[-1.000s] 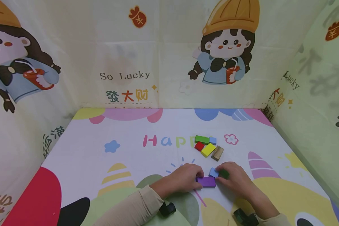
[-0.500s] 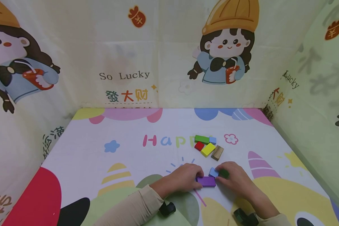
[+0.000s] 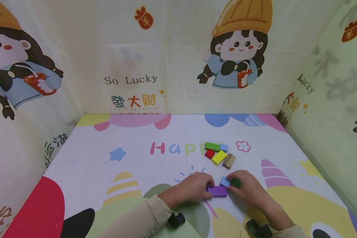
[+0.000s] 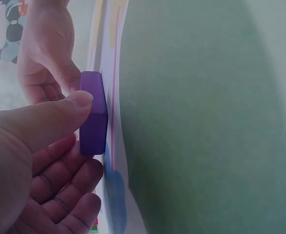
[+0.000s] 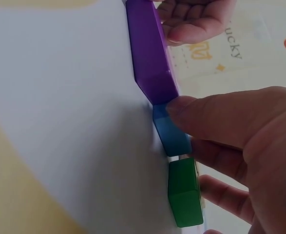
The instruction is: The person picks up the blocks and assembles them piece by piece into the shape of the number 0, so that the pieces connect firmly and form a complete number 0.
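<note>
My left hand point(image 3: 196, 186) pinches the left end of a long purple block point(image 3: 217, 191) between thumb and fingers, low over the mat. At the block's right end, my right hand point(image 3: 250, 188) holds a small light-blue block point(image 5: 172, 131), its thumb on the near side. The blue block sits at the purple one's end, slightly behind it in the head view. A dark green block point(image 5: 185, 192) lies just past the blue one, against the right fingers. In the left wrist view, the thumb presses the purple block's point(image 4: 93, 117) side.
Behind the hands lies a loose group: a long green block point(image 3: 212, 147), a small blue block point(image 3: 224, 148), a red block point(image 3: 209, 154), a yellow block point(image 3: 219, 158) and a wood-grain block point(image 3: 228, 161). Printed cloth walls point(image 3: 178, 59) enclose the patterned mat point(image 3: 86, 158).
</note>
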{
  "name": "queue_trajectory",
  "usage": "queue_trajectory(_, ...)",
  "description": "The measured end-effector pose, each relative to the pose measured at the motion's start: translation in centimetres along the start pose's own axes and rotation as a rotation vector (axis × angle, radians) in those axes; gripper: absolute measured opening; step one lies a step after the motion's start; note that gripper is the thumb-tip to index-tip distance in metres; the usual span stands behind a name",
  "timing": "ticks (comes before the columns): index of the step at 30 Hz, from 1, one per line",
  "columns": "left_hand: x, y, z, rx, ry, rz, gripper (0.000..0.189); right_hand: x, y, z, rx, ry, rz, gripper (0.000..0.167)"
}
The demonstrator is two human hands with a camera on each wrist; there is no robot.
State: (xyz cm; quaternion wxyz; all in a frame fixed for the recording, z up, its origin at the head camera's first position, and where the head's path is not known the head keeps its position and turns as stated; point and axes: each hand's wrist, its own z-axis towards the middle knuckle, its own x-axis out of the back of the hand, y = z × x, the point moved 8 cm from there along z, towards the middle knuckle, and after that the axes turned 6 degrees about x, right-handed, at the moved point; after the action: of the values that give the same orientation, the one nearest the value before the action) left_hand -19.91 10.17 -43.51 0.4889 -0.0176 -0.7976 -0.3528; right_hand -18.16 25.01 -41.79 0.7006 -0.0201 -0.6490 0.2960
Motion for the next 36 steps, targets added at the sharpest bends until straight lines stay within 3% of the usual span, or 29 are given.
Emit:
queue_trajectory(20,-0.02,0.05,-0.01,-0.013,0.001,0.008,0.026,0.11,-0.13,-0.19,0.03,0.062,-0.007,0.029)
queue_trajectory(36,0.04,0.07,-0.03,-0.032,0.005,0.008,0.027,-0.02,-0.07,-0.22,0.003,0.032,0.0,0.03)
